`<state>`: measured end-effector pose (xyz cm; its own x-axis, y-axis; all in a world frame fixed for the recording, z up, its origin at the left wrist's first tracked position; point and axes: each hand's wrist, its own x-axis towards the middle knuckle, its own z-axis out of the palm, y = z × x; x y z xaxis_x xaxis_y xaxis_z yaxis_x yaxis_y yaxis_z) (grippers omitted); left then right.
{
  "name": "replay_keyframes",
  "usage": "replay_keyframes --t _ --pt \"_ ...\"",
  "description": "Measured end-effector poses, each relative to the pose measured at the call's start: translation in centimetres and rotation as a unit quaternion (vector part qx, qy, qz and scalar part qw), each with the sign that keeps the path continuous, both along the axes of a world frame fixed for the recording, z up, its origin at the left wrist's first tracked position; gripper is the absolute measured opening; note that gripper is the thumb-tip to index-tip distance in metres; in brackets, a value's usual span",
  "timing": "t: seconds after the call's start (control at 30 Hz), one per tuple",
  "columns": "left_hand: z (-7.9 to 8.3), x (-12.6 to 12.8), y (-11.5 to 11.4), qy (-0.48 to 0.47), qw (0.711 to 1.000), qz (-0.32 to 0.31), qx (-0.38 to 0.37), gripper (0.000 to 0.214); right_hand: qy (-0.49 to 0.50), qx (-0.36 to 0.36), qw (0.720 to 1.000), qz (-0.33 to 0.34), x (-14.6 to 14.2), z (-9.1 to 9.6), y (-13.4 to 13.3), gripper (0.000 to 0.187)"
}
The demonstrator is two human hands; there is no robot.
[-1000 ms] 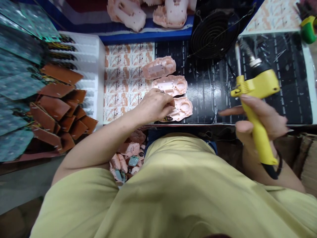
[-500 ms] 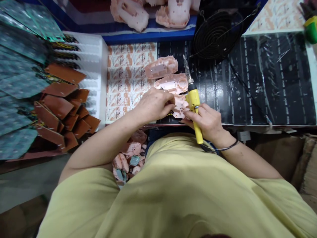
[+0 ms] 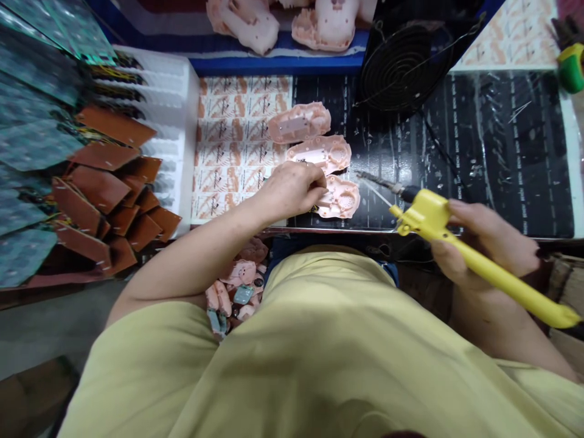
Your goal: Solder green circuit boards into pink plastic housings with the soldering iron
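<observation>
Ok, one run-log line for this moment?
left hand: at nearest pink shell | right hand: holding yellow soldering tool, tip toward shells | two other pink shells: farther back

Black fan (image 3: 404, 73), green-and-yellow-handled tool (image 3: 572, 68)

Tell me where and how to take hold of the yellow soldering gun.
Best grip the long handle of the yellow soldering gun, coming from the lower right. Its rear length sticks out past the right hand, while the metal tip, possibly hot, points left toward the pink shells.
</observation>
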<state>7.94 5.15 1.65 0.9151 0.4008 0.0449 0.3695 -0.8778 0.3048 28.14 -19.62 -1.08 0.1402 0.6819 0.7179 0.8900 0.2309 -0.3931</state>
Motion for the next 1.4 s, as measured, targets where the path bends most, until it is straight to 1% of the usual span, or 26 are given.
replay_keyframes --t 0.07,0.13,0.2,0.3,0.43,0.6,0.7,0.77,0.97,1.07,1.13,1.2,1.27,1.33,1.4 --pt "0.0 0.1 0.0 0.000 1.000 -0.006 0.006 0.017 -0.013 0.044 0.998 0.038 -0.1 -0.8 0.8 0.063" --pt "0.0 0.1 -0.1 -0.002 1.000 -0.012 0.011 0.017 -0.009 0.046 0.997 0.065 -0.3 -1.3 1.5 0.062" --pt "0.1 0.2 -0.1 -0.002 1.000 -0.011 0.014 0.017 0.008 0.046 0.996 0.082 -0.5 -1.6 2.1 0.054" --pt "0.2 0.2 -0.1 0.000 1.000 -0.008 0.011 0.017 0.022 0.066 0.991 0.115 -0.6 -1.7 2.6 0.044" --pt "0.1 0.2 0.0 -0.005 1.000 -0.011 0.011 0.017 0.016 0.059 0.986 0.154 -0.4 -1.4 3.2 0.036" --pt "-0.1 0.3 0.1 -0.003 1.000 -0.016 0.009 0.018 -0.025 0.037 0.983 0.177 0.0 -0.1 3.4 0.027" --pt "0.0 0.4 0.1 0.001 1.000 -0.014 0.006 0.019 -0.020 0.045 0.986 0.157 0.3 0.5 3.1 0.026" --pt "0.0 0.4 0.1 0.008 1.000 -0.014 0.002 0.019 -0.009 0.042 0.989 0.141 0.5 0.6 2.9 0.026" --pt "0.0 0.4 0.1 0.003 1.000 -0.017 -0.003 0.019 0.001 0.021 0.988 0.155 0.2 0.0 3.1 0.025" --pt "-0.1 0.3 0.0 -0.003 1.000 -0.021 -0.003 0.019 0.007 0.040 0.990 0.136 0.0 -0.1 3.1 0.031" --pt "0.2 0.2 0.0 -0.005 1.000 -0.012 -0.014 0.018 0.010 0.058 0.993 0.098 0.0 -0.3 2.7 0.039" --pt "0.7 -0.1 0.1 -0.011 0.999 0.002 -0.048 0.020 0.015 0.053 0.997 0.046 0.0 -0.7 2.2 0.050" --pt "1.3 -0.6 0.4 -0.026 0.994 0.015 -0.108 0.029 0.022 0.028 0.999 0.004 0.0 -1.2 1.6 0.059" --pt "1.7 -1.0 0.8 -0.046 0.984 0.023 -0.172 0.036 0.028 0.014 0.999 -0.017 0.1 -1.6 1.2 0.063" --pt "1.7 -1.3 1.2 -0.068 0.971 0.031 -0.225 0.037 0.025 0.011 0.999 -0.025 0.1 -1.9 1.1 0.061"
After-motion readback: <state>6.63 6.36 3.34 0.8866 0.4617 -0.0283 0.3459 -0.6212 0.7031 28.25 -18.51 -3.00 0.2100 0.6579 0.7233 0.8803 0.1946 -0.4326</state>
